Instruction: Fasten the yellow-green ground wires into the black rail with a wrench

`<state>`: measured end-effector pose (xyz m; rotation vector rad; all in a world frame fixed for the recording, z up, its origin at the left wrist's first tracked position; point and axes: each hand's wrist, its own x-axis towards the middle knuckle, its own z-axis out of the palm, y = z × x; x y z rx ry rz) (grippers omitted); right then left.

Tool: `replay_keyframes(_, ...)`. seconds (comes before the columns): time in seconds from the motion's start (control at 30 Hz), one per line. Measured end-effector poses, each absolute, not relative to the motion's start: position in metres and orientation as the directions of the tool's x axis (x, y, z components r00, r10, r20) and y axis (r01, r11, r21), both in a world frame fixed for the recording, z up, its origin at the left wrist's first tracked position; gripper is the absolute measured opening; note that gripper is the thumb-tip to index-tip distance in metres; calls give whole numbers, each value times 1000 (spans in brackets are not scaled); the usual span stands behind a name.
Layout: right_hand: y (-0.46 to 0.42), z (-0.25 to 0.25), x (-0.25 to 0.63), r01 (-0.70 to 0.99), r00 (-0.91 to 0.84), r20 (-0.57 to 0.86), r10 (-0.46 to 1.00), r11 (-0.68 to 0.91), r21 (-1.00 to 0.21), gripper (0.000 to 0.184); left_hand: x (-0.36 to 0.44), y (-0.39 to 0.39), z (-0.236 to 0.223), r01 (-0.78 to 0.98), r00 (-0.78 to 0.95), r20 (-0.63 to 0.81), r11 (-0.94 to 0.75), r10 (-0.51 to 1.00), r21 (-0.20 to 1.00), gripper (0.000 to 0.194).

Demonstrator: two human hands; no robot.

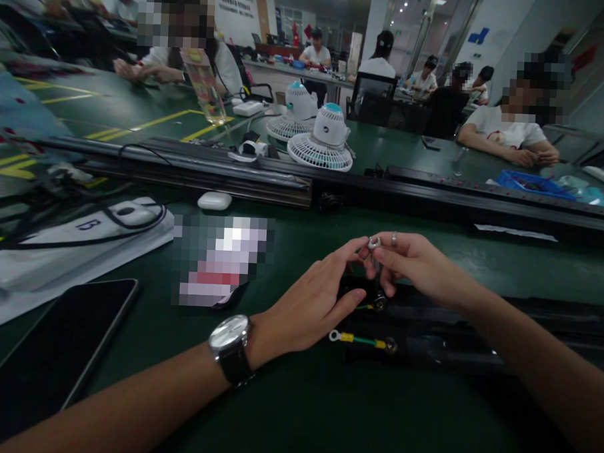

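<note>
Head view: a small metal wrench [379,258] stands nearly upright, its open end upward and its lower end at a dark round fitting on the end of a black bar [428,305]. The right hand [420,266] pinches the wrench between thumb and fingers; a ring [394,239] sits on one finger. The left hand [308,303] is beside it, fingers curved, thumb apart, index fingertip close to the wrench's top; whether it touches, I cannot tell. Nearer the person lies a second black bar [437,346], with a green wire [364,340] ending in a ring terminal [334,335]. A watch [230,333] circles the left wrist. Farther left on the green table [293,420] are a dark-screened phone [61,349], a pixelated object [220,270] and a white case [214,200]. Beyond long black rails [433,192] stand two white fans [320,140] and a clear bottle [204,89]. A co-worker [506,128] sits across the table, at the right, near a blue tray [529,185].
</note>
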<state>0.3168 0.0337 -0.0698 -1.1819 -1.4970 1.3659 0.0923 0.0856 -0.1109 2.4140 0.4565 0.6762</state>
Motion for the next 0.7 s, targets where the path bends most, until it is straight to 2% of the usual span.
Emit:
replay_keyframes(0.37, 31, -70, 304, 220, -238, 21, 971, 75, -973, 12, 93, 87, -110, 128, 796, 404, -779, 451, 614, 70)
replay_keyframes(0.7, 26, -69, 290, 369, -259, 60, 964, 156, -916, 9, 93, 91, -109, 41, 735, 531, -810, 421, 585, 46)
